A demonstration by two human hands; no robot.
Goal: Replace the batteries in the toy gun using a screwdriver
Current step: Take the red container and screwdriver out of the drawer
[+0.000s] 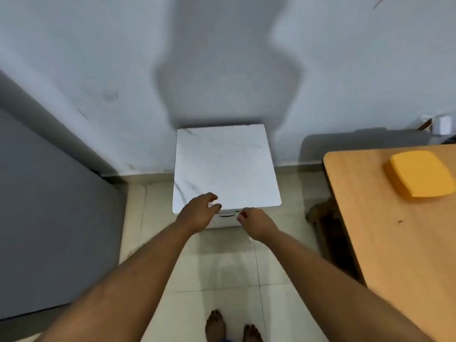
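Note:
No toy gun, screwdriver or batteries are in view. A small white cabinet with a marble-look top stands against the wall, and a drawer handle shows just under its front edge. My left hand hovers at the cabinet's front left edge with its fingers loosely curled and holding nothing. My right hand is just right of the handle, fingers curled loosely downward with the tips close to the handle's end. Neither hand grips anything that I can see.
A wooden table fills the right side, with a yellow box lying on it. A grey panel stands at the left. A white wall rises behind the cabinet. My bare feet stand on the tiled floor.

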